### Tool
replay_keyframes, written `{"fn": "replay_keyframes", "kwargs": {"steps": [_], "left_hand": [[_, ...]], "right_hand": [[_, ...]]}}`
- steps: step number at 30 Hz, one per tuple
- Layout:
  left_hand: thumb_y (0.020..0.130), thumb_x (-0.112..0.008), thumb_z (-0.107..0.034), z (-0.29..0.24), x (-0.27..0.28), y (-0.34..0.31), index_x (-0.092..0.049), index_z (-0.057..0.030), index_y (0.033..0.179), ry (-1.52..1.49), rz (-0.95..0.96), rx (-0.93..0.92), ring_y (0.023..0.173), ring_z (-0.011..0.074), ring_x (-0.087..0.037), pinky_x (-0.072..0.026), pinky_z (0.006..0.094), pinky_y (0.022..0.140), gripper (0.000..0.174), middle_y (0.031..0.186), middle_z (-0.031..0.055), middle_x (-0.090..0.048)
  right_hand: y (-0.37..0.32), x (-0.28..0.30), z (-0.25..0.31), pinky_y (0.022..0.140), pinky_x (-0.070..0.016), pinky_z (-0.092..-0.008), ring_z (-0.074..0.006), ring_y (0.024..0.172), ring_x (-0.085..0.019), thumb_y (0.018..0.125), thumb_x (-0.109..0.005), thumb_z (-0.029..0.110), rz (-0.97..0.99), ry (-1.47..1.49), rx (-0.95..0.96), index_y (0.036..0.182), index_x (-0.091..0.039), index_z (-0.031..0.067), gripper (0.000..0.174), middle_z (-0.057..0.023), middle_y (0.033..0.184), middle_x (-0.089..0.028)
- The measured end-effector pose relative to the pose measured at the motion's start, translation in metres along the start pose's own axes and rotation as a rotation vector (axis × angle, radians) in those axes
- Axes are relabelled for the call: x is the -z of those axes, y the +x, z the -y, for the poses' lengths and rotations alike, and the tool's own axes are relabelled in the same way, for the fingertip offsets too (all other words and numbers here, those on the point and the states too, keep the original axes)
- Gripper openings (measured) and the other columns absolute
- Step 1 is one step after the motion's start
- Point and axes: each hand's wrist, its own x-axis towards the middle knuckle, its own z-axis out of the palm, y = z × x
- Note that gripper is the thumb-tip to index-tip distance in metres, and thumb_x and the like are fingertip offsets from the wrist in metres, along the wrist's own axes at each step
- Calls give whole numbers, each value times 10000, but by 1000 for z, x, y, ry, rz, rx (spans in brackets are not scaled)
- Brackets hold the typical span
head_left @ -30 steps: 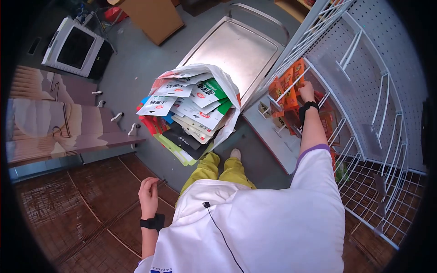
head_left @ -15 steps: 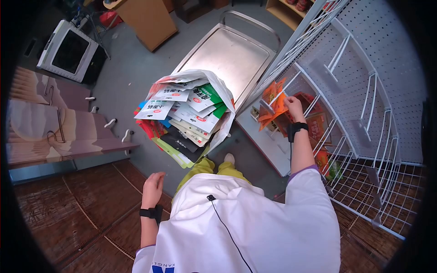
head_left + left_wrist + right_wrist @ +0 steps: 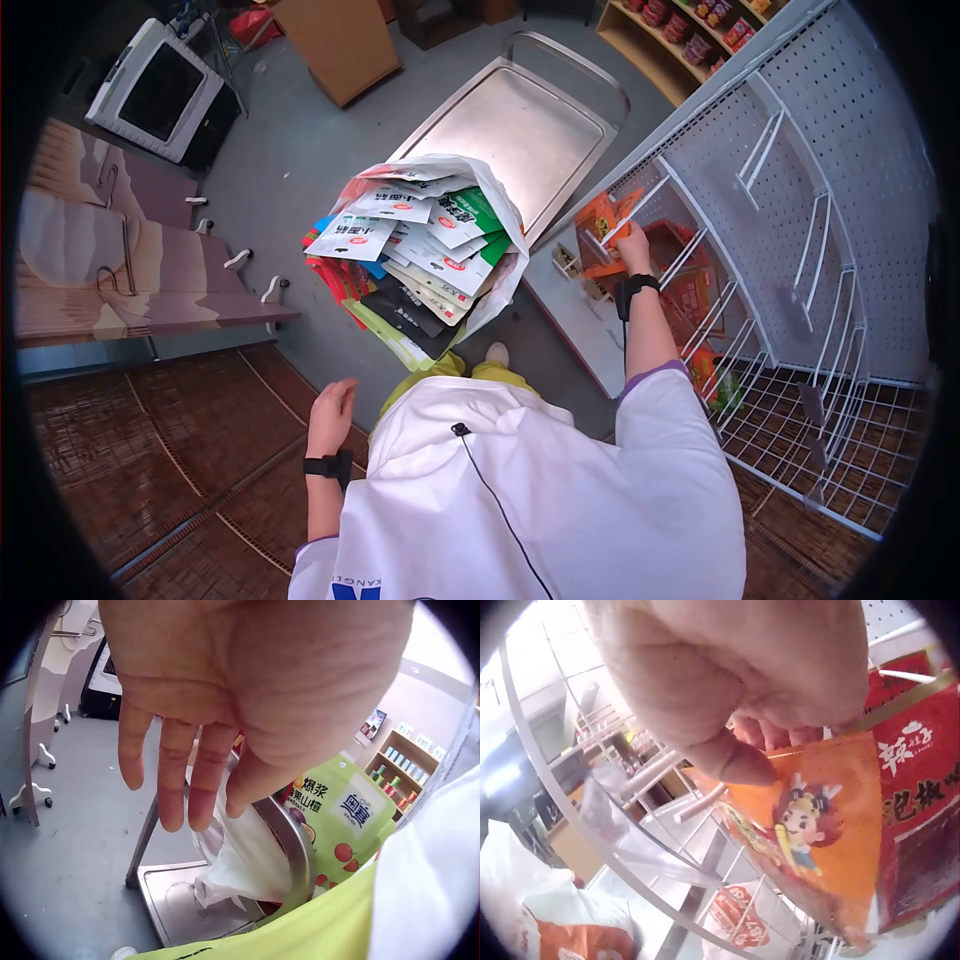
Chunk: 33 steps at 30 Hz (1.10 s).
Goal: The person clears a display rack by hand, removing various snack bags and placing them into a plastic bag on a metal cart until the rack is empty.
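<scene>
My right hand [image 3: 632, 250] is at the wire display rack and pinches the top edge of an orange snack packet [image 3: 840, 810] with a cartoon figure on it. In the right wrist view, the thumb lies across the packet's front and the curled fingers are partly hidden behind the palm. A peg [image 3: 697, 802] of the rack sticks out beside the thumb, and a red snack packet [image 3: 922, 780] hangs just to the right. My left hand [image 3: 330, 415] hangs low by my side, fingers loosely extended, holding nothing.
In front of me a white plastic bag [image 3: 513, 235], crammed with flat packets, stands on a metal trolley [image 3: 540, 125]. Wire rack arms [image 3: 825, 230] project at my right. Patterned panels on white feet [image 3: 90, 270] stand left; a cardboard box [image 3: 340, 50] is farther back.
My right hand has drawn back from deeper in the rack, moving leftward and nearer my body, and now pinches an orange packet. My left hand stays low, its fingers a little straighter.
</scene>
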Motion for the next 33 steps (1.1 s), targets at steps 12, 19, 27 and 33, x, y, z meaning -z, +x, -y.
{"fn": "replay_keyframes", "kwargs": {"steps": [12,19,27,33], "left_hand": [[845,-537,-26,19,-2,-1,-617,-18,1014,-10,21,39,872,366,-602,-488,400,759,187,938,185,-622],[844,-532,-20,18,4,17,-615,-19,1009,3,46,6,868,362,-600,-485,402,754,185,929,182,-617],[854,-534,-30,16,19,32,-609,-24,1022,13,-1,-80,856,357,-600,-483,399,744,184,921,172,-615],[852,-538,-31,14,35,39,-611,-26,1023,-49,-51,-60,847,352,-596,-482,394,736,185,901,169,-610]], "right_hand": [[-10,-2,-16,626,-486,-358,-201,646,-644,834,-623,211,19,-149,130,982,-682,68,214,-106,701,-653],[0,-16,-62,623,-459,-311,-127,667,-589,831,-630,158,413,79,218,942,-685,21,184,-99,678,-628],[-26,-9,-35,706,-482,-316,-155,759,-610,814,-666,151,494,-61,54,993,-650,-67,283,-86,829,-676],[-35,-17,-39,827,-488,-451,-402,942,-619,757,-718,240,188,-471,24,951,-635,-89,390,-297,934,-627]]}}
